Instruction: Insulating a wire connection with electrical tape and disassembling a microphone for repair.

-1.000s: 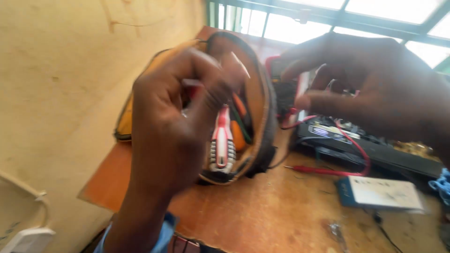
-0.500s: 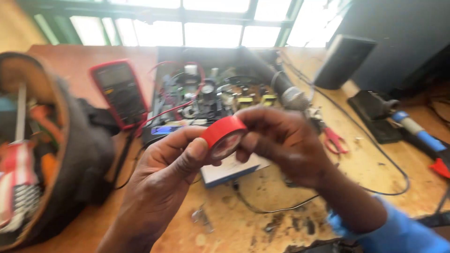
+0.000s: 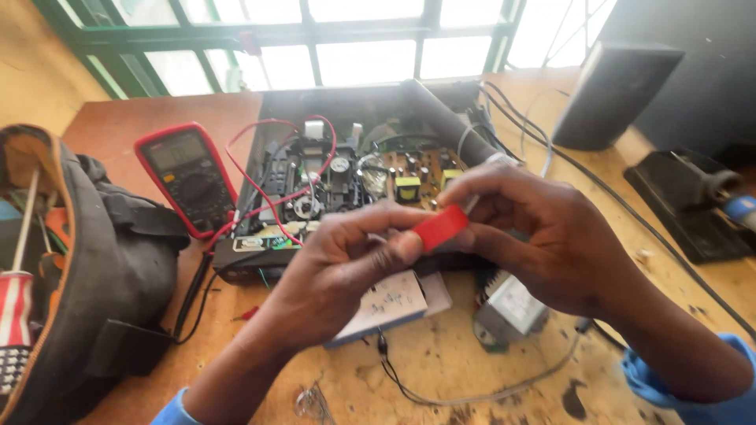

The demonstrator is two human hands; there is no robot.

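Centrally, a red roll of electrical tape [image 3: 441, 227], seen nearly edge-on, pinched between both hands above the wooden workbench [image 3: 693, 283]. Left hand [image 3: 346, 267] closed on its near side with thumb and fingertips pressed together; right hand [image 3: 543, 236] curled over the far side, fingers bent down onto the roll. Hard to make out whether any tape end is lifted: fingers cover most of the roll.

Directly beneath the hands, a pale printed card or small box [image 3: 386, 305], partly hidden by the left wrist, and a small grey transformer block [image 3: 510, 308] just beside it under the right palm. Behind, an opened electronics chassis [image 3: 346, 169] with circuit boards and red leads, its front edge screened by the knuckles. Left of that, a red-cased multimeter [image 3: 187, 175] lying face up, leads running toward the chassis. Far left, an open dark tool bag [image 3: 102, 267], cut off by the frame edge, with a screwdriver [image 3: 17, 291] of striped handle standing inside. Upper right, a dark speaker box [image 3: 614, 94]; right edge, a black soldering-iron stand [image 3: 689, 201], partly out of view. A thin grey cable [image 3: 472, 392] looping along the bench near the bottom.

Bare bench surface toward the near edge and to the right of the right forearm; crowded behind and to the left.
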